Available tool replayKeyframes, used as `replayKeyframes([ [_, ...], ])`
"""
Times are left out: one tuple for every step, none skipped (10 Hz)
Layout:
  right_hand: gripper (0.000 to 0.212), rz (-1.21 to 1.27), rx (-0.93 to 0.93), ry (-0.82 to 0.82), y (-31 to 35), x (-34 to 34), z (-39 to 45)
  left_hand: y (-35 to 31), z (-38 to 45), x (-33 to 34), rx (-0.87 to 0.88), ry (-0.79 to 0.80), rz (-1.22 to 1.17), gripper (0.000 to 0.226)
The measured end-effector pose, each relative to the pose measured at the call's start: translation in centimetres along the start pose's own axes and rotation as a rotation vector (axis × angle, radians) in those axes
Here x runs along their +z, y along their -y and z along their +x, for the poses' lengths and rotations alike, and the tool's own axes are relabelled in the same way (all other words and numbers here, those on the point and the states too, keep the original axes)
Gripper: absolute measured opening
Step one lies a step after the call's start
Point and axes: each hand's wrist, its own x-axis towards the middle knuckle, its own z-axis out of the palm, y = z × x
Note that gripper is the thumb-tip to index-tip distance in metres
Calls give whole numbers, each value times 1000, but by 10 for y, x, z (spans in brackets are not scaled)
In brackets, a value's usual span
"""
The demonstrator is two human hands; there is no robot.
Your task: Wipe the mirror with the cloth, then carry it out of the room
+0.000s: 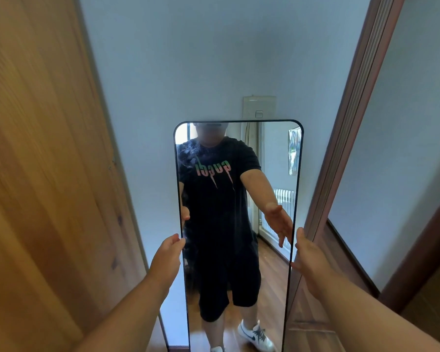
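Observation:
A tall mirror (239,250) with a thin black frame and rounded top corners stands upright in front of me against a pale wall. My left hand (167,260) grips its left edge about halfway down. My right hand (309,257) is at the right edge, thumb up and fingers touching the frame. The glass reflects a person in a black T-shirt, black shorts and white trainers, both arms reaching forward. No cloth is in view.
A wooden door (43,174) fills the left side. A brown door frame (351,128) runs up the right, and a second wall lies beyond it. A white light switch (259,107) sits on the wall just above the mirror's top.

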Motion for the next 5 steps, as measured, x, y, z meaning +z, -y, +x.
replayKeyframes([
  [79, 14, 12, 5, 0, -9, -17, -2, -10, -3, -35, -49, -68, 49],
  [75, 86, -22, 50, -3, -19, -33, -6, -25, -4, -75, -43, -165, 48],
  [72, 168, -33, 64, -4, -24, -49, -10, -44, -2, -95, -36, -201, 51],
  [63, 284, -76, 67, -14, -22, -61, -15, -56, 0, -95, -45, -197, 58],
  [52, 352, -235, 65, -4, -20, -81, -17, -64, 2, -129, -41, -186, 60],
])
